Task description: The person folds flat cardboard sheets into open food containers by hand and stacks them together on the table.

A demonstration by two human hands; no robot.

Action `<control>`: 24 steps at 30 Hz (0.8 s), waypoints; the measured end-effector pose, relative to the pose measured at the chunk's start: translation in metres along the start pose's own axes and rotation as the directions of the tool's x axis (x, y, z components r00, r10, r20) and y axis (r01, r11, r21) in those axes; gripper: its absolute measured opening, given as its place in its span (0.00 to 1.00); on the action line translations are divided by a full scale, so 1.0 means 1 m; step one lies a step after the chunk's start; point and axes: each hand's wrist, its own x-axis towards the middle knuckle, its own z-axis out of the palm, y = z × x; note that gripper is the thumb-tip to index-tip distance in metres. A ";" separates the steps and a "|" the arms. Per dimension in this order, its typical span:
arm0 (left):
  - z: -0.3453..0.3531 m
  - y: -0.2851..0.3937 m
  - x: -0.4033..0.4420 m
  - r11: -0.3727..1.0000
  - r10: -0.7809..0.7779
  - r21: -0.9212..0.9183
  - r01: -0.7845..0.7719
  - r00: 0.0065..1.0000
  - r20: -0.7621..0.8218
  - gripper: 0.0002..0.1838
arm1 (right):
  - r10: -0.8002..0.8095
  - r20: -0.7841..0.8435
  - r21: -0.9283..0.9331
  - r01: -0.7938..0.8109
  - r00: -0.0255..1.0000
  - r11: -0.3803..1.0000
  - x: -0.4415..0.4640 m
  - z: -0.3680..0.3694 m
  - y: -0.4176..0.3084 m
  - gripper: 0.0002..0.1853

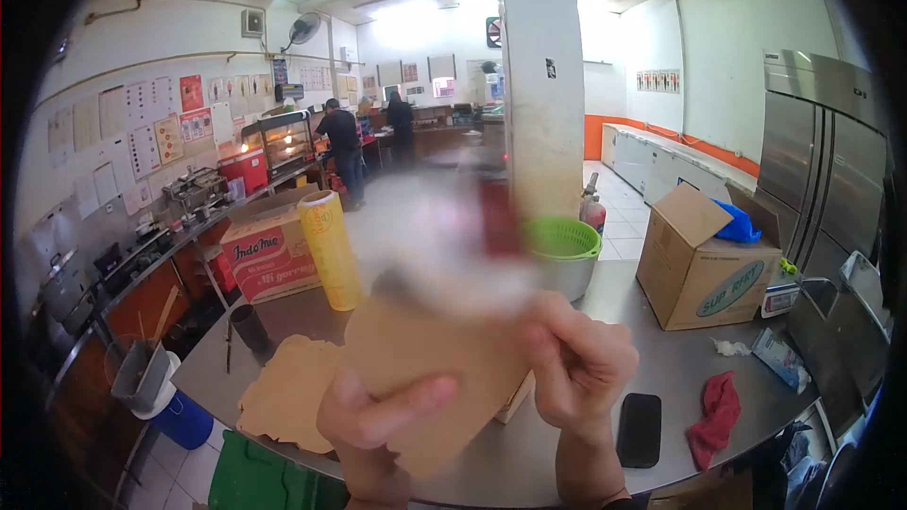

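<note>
My left hand (392, 416) grips a flat brown cardboard piece (453, 345), thumb on its near face and the other fingers behind it. At the piece's upper right edge, my right hand (581, 359) is closed in a pinch on it. The top of the cardboard is smeared by a pale blur, so its upper edge is hard to make out. More flat brown cardboard pieces (288, 392) with uneven edges lie on the metal table (576, 458) left of my left hand. Behind my right wrist, part of another brown cardboard item (515, 399) shows.
A yellow roll (331, 250) stands by an Indomie carton (269, 255). Beyond my right hand are a green basket (564, 238) and an open carton (704, 269). A black phone (640, 430) and a red cloth (713, 420) lie at right. Two people stand farther back.
</note>
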 end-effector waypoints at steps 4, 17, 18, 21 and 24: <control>-0.037 -0.016 0.010 0.991 0.067 0.097 -0.093 0.967 0.246 0.33 | -0.131 0.024 0.099 0.128 0.991 0.987 0.003 -0.002 0.013 0.15; -0.048 -0.005 0.022 0.961 0.238 0.038 -0.273 0.893 0.381 0.25 | -0.361 0.190 -0.060 0.378 0.913 0.924 0.001 -0.002 0.007 0.10; -0.037 -0.005 0.020 0.964 0.265 -0.060 -0.258 0.926 0.268 0.23 | -0.358 0.195 -0.070 0.377 0.913 0.924 0.000 0.001 0.011 0.10; -0.013 0.000 0.017 0.972 0.227 -0.091 -0.216 0.965 0.131 0.20 | -0.280 0.118 0.160 0.260 0.953 0.952 0.000 0.014 0.020 0.12; -0.006 -0.004 0.020 0.970 0.239 0.022 -0.242 0.966 0.096 0.20 | -0.272 0.158 0.153 0.248 0.949 0.956 -0.001 0.021 0.018 0.09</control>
